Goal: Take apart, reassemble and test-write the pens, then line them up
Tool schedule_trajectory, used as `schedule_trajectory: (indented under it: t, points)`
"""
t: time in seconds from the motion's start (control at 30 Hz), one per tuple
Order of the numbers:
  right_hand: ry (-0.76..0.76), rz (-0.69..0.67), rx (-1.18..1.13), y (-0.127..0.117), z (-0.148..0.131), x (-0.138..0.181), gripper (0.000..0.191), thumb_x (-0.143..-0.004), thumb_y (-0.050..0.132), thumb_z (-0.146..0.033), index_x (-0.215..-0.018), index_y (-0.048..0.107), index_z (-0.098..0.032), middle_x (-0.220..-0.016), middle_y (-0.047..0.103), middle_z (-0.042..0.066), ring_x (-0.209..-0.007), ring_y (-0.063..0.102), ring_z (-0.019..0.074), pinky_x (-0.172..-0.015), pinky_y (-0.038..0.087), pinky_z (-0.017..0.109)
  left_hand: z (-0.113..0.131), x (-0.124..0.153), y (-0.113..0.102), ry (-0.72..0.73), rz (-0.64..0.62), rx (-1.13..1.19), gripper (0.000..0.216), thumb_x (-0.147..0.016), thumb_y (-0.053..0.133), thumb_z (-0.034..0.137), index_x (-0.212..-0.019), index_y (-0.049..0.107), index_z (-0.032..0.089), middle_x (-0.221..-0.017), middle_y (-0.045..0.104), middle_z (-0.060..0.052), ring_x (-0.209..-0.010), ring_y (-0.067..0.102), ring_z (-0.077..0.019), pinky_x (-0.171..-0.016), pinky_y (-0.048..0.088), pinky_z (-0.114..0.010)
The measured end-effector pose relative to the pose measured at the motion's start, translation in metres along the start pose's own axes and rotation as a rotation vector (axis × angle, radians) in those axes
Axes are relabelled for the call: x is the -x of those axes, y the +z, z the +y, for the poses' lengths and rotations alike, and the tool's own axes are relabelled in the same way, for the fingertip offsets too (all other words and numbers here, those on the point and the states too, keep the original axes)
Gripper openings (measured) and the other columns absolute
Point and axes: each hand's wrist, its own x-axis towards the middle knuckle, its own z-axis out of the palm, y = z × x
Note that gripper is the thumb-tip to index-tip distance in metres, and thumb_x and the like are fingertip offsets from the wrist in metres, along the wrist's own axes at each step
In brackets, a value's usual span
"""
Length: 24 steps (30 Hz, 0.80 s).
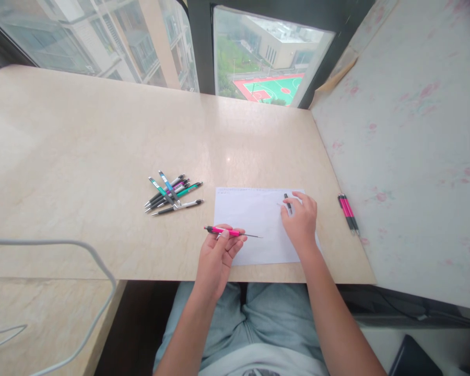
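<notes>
My left hand (pixel 218 256) holds a pink and black click pen (pixel 226 231) between thumb and fingers, above the lower left of a white sheet of paper (pixel 258 253). The front section is off this pen, so its thin refill (pixel 253 236) sticks out bare to the right. Over the sheet's right side, my right hand (pixel 302 219) has its thumb and curled fingers round a short black pen grip section (pixel 288 202). Part of that piece is hidden by the hand. Faint writing runs along the sheet's top edge.
A loose pile of pens (pixel 172 193) in several colours lies left of the paper. Two pink and black pens (pixel 348 214) lie by the patterned wall (pixel 411 172) at right. A pale cable (pixel 97 258) loops over the left front of the desk (pixel 102 136). Windows stand behind.
</notes>
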Motion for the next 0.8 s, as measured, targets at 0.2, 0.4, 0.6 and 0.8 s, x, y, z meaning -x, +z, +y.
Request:
schedule_trajectory:
  t: [0.2, 0.4, 0.6, 0.8]
  points:
    - [-0.028, 0.061, -0.095, -0.02, -0.013, 0.01, 0.015, -0.087, 0.055, -0.022, -0.093, 0.069, -0.02, -0.112, 0.066, 0.013, -0.111, 0.055, 0.0283, -0.1, 0.045, 0.05, -0.001, 0.001, 0.0, -0.003, 0.0, -0.014, 0.029, -0.081, 0.075, 0.032, -0.1, 0.059, 0.017, -0.095, 0.076, -0.009, -0.086, 0.074, -0.0163, -0.08, 0.058, -0.024]
    - [0.065, -0.141, -0.401, -0.043, -0.045, 0.033, 0.016, -0.092, 0.053, -0.026, -0.099, 0.067, -0.022, -0.1, 0.072, 0.008, -0.095, 0.065, 0.0229, -0.088, 0.053, 0.042, -0.003, 0.005, 0.006, -0.006, 0.0, -0.055, 0.032, -0.08, 0.076, 0.034, -0.101, 0.059, 0.017, -0.096, 0.075, -0.008, -0.086, 0.074, -0.0168, -0.082, 0.057, -0.027]
    - [-0.046, -0.362, -0.556, -0.055, -0.072, 0.049, 0.013, -0.093, 0.057, -0.025, -0.1, 0.068, -0.023, -0.097, 0.071, 0.006, -0.095, 0.065, 0.0211, -0.086, 0.053, 0.036, -0.007, 0.009, 0.01, -0.013, -0.032, -0.08, 0.029, -0.082, 0.075, 0.033, -0.1, 0.06, 0.016, -0.097, 0.075, -0.008, -0.085, 0.072, -0.0155, -0.085, 0.057, -0.028]
    - [-0.147, -0.396, -0.415, -0.058, -0.066, 0.048, 0.012, -0.092, 0.059, -0.02, -0.086, 0.069, -0.023, -0.085, 0.068, 0.005, -0.087, 0.061, 0.0217, -0.08, 0.051, 0.036, -0.006, 0.011, 0.01, 0.018, -0.024, -0.156, 0.031, -0.08, 0.076, 0.035, -0.098, 0.061, 0.015, -0.095, 0.075, -0.01, -0.083, 0.072, -0.0168, -0.084, 0.057, -0.03]
